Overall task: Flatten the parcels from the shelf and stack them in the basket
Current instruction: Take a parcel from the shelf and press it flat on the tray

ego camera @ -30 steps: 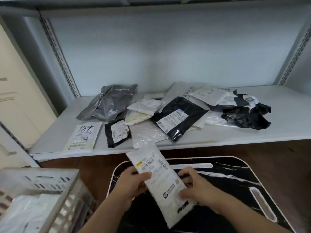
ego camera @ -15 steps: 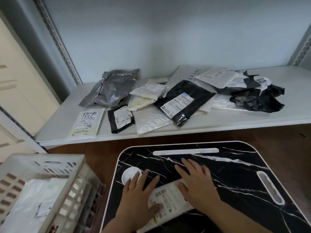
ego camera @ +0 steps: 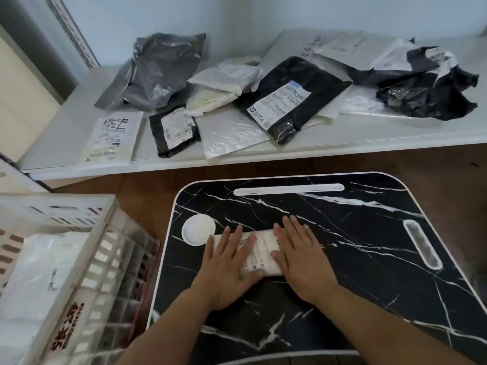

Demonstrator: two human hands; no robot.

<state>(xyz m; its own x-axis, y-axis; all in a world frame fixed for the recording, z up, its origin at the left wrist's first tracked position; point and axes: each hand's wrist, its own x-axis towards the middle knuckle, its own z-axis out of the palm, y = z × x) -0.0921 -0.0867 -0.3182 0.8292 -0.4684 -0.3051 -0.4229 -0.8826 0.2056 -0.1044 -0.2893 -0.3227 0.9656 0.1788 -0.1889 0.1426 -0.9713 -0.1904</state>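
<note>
- Left hand (ego camera: 228,262) and right hand (ego camera: 300,255), fingers straight, no grip, press a white parcel (ego camera: 261,252) onto the black counter (ego camera: 342,233) to flatten it
- Basket (ego camera: 87,259) left of counter; awaiting it

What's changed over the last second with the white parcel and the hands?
The white parcel went from being held up in both hands to lying flat on the black marble tray. The left hand and right hand let go of their grip and now press it with straight fingers. The parcels on the shelf and the basket look unchanged.
</note>
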